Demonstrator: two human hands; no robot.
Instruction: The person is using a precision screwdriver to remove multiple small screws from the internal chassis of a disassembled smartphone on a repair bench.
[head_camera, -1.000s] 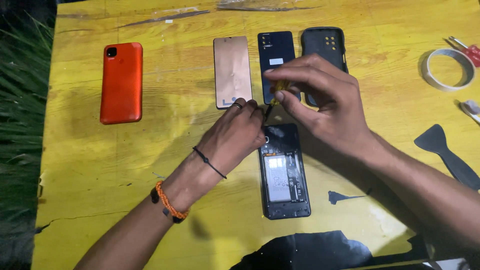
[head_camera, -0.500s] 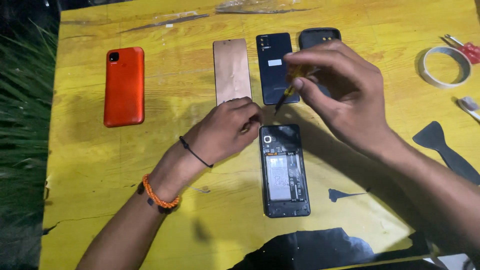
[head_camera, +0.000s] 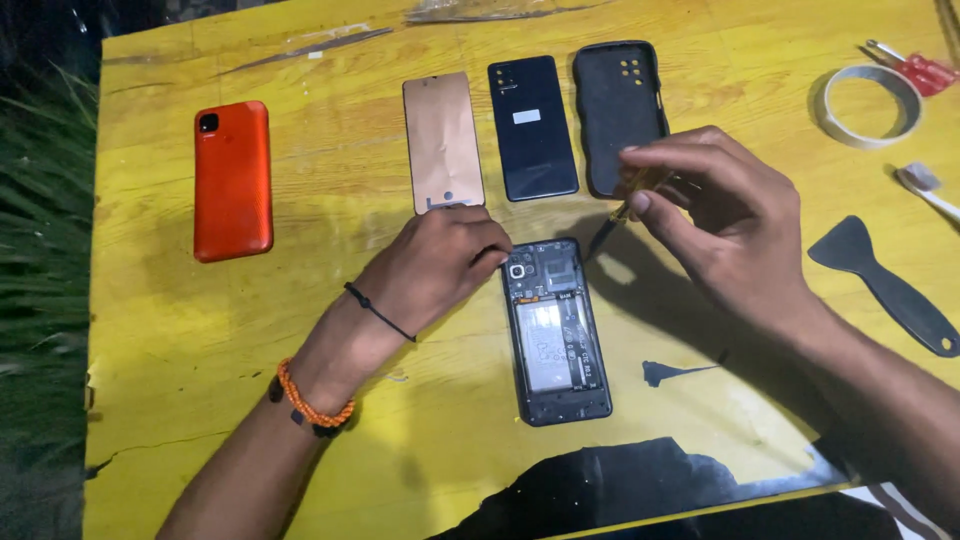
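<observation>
Here, a yellow wooden counter (head_camera: 180, 330) carries an opened black smartphone (head_camera: 556, 335) lying face-down with its battery exposed. The left hand (head_camera: 440, 262) rests closed at the phone's top-left corner, seemingly steadying it. The right hand (head_camera: 715, 215) hovers just above the top-right corner, its grip pinched on a slim yellow-handled screwdriver (head_camera: 625, 208), tip angled down.

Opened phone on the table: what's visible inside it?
Inside the opened phone: a pale battery in the middle, a camera lens top left, dark board parts beside it. The left hand touches its upper left edge. Anything beneath the battery is hidden.
</observation>
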